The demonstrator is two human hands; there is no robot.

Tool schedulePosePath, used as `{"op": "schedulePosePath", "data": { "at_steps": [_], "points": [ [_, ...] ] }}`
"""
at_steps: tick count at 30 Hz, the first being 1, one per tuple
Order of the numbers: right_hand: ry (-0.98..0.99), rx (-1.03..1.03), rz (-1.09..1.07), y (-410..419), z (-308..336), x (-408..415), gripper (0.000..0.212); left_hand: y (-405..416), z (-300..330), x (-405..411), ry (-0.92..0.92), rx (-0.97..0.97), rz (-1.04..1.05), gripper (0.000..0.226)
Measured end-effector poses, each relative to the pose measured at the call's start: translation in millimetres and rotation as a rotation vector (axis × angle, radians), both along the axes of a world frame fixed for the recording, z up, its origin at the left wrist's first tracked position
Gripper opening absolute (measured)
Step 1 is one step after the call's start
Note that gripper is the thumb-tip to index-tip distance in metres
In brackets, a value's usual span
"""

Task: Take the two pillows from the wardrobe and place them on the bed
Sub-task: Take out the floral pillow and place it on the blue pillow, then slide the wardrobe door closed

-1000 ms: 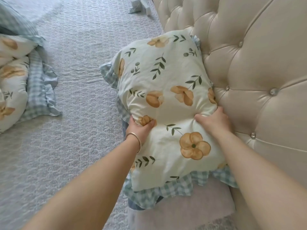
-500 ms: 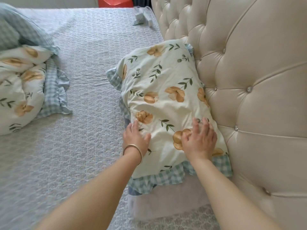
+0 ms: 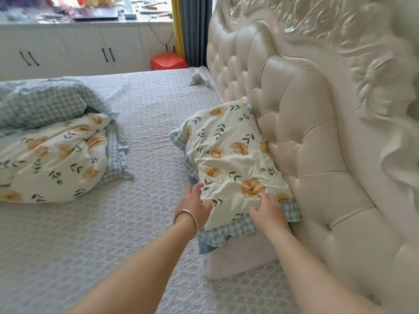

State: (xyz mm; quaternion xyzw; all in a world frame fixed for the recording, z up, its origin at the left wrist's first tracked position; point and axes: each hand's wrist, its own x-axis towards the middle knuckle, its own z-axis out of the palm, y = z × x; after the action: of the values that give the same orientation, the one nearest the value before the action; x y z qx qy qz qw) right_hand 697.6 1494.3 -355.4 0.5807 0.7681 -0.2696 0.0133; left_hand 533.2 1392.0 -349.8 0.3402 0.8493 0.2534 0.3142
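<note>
**Pillow settled against the headboard**

Quilted grey bedspread (image 3: 140, 137) stretches across the whole bed, with a tufted cream headboard (image 3: 306, 123) rising on my right and white cabinets (image 3: 74, 48) along the far wall, a red stool (image 3: 168, 61) tucked beside them.

From my head camera, the one view I have: the floral pillow (image 3: 229, 159) lies lengthwise on the bed with its long edge pressed up against the headboard — I judge it sits there so the padding props it and keeps it from sliding. Its gingham frill hangs over a pale pinkish cushion or second pillow (image 3: 238, 257) underneath; I cannot tell which it is, since only its near end shows.

My left hand (image 3: 195, 208), bangle (image 3: 186, 219) on the wrist, rests with fingers loosely spread at the pillow's near left corner, touching the fabric but gripping nothing. My right hand (image 3: 268, 213) lies flat and open on the near end by the frill, also closed on nothing. Both look like smoothing or letting go rather than carrying.

Away to my left, a bundled duvet (image 3: 52, 150) in the same floral and gingham print lies heaped, well apart from the pillow.

No wardrobe shows, and nothing here holds anything inside it — the cabinet doors are shut. I judge this pillow placed; whether the second one is down I cannot say.
</note>
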Motion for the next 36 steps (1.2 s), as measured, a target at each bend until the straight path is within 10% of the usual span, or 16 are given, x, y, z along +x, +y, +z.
{"op": "schedulePosePath", "data": {
  "at_steps": [36],
  "points": [
    [0.172, 0.503, -0.851, -527.6, 150.6, 75.6, 0.04, -361.7, 143.4, 96.3, -0.094, 0.476, -1.075, 0.03]
  ]
}}
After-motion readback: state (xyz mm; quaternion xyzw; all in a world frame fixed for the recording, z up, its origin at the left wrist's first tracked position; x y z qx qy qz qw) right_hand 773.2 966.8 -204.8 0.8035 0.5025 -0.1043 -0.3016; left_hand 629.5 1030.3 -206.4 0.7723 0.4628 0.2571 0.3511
